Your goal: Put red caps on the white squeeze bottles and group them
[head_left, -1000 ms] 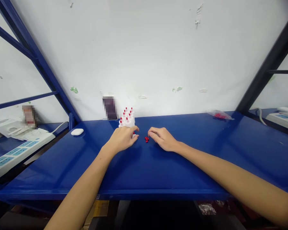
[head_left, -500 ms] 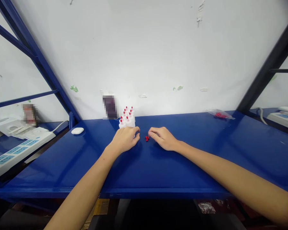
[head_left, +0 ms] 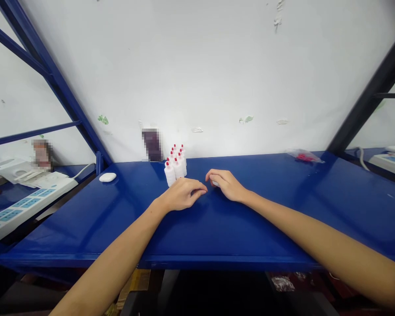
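Note:
My left hand (head_left: 185, 194) is low over the tabletop, its thumb and fingers pinched together; anything between the tips is too small or hidden to make out. Facing it, my right hand (head_left: 228, 185) is curled closed around a white bottle (head_left: 215, 183), of which only a sliver shows below the fingers. Just behind my left hand, several white squeeze bottles (head_left: 171, 174) with red tips stand upright in a close group. The small red caps on the table are hidden from view.
The blue table (head_left: 237, 237) meets a white wall. A white rounded case (head_left: 107, 177) lies at left, and a clear bag of red pieces (head_left: 305, 156) at the back right. A power strip (head_left: 26, 204) lies beyond the left frame post; a pixelated dark object (head_left: 152, 145) leans on the wall.
My left hand has moved right and slightly nearer, over where the red caps lay, uncovering more of the bottles. A white sliver now shows in my right hand, which has shifted slightly.

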Available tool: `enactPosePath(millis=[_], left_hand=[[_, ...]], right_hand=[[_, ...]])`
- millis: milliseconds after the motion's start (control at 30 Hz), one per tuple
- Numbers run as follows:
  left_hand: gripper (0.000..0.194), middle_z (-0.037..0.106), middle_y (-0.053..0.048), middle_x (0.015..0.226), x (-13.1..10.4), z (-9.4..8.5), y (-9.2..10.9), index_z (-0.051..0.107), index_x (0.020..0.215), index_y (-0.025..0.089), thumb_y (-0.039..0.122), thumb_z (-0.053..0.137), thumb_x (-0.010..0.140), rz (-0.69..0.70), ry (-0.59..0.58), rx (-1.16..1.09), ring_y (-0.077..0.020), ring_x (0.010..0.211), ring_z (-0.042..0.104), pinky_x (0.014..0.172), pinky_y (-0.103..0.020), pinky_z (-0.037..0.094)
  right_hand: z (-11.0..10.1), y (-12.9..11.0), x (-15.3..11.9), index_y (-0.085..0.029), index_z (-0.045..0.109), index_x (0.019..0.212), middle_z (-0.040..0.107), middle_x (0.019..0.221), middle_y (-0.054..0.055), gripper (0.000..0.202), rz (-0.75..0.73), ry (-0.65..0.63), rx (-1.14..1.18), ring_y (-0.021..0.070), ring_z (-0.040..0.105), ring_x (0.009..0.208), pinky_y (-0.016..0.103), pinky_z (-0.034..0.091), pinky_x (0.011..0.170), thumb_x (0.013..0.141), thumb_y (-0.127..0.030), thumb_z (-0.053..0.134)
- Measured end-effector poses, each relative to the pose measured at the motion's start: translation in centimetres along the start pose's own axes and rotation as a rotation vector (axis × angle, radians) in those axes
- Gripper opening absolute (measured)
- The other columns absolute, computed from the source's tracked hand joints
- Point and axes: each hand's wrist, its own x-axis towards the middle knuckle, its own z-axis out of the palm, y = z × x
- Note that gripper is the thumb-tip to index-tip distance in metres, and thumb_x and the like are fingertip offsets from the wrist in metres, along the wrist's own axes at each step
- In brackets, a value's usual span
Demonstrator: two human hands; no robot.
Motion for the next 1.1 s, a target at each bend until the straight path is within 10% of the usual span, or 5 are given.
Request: enactPosePath(millis=[467, 733, 1100], left_hand=[[0.021, 0.069, -0.006, 0.078, 0.4, 0.9, 0.5, 0.066, 0.102, 0.019, 0.030, 0.049, 0.096, -0.184, -0.163, 0.341, -0.0209, 0.069, 0.065, 0.060, -0.028, 0.040], [0.025, 0.064, -0.001, 0.071, 2.0, 2.0, 2.3, 0.063, 0.094, 0.016, 0.040, 0.055, 0.093, -0.339, 0.427, -0.553, -0.0133, 0.064, 0.059, 0.061, -0.024, 0.043], [0.039, 0.060, 0.001, 0.066, 2.6, 3.6, 2.8, 0.064, 0.098, 0.014, 0.050, 0.068, 0.083, -0.455, 0.392, -1.135, -0.0039, 0.047, 0.034, 0.043, -0.019, 0.023]], right_hand=[[0.0, 0.4, 0.1, -0.018, 0.057, 0.061, 0.052, 0.059, 0.000, 0.036, 0.051, -0.001, 0.013, 0.0142, 0.049, 0.057, 0.026, 0.036, 0.058, 0.087, -0.029, 0.035], [0.8, 0.0, -0.5, -0.019, 0.053, 0.055, 0.048, 0.045, 0.000, 0.049, 0.080, 0.010, 0.196, 0.0134, 0.046, 0.044, 0.027, 0.036, 0.053, 0.093, -0.038, 0.029], [1.5, -1.2, -0.8, -0.019, 0.050, 0.048, 0.046, 0.041, 0.001, 0.057, 0.128, 0.061, 0.344, 0.0114, 0.042, 0.038, 0.026, 0.034, 0.043, 0.092, -0.051, 0.034]])
